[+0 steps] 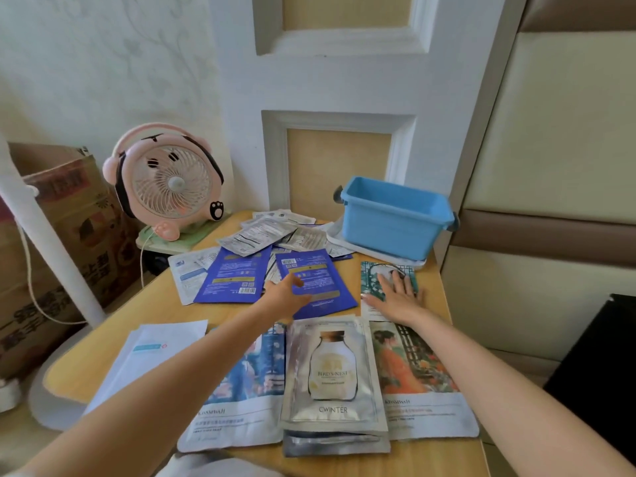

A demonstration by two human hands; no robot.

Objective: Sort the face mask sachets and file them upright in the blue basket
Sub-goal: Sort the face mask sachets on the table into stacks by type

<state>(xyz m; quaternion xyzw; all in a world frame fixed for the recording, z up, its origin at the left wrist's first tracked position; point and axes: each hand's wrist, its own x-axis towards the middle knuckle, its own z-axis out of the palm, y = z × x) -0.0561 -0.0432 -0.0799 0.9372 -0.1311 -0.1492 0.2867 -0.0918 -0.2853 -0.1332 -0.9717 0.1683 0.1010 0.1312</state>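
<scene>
Hands both released and flat, left hand point(287, 297) on blue sachet point(311, 270), right hand point(399, 297) on teal sachet point(370, 280) near right edge of table point(434, 290).

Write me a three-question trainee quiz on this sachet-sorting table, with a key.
1. True or false: sachets already stand upright in the blue basket.
2. Multiple choice: the right hand lies flat on: A) the teal sachet; B) the silver bottle sachet; C) the pink fan.
3. Short answer: what colour is the sachet that the left hand touches?
Key: 1 false, no sachet shows in the basket; 2 A; 3 dark blue.
</scene>
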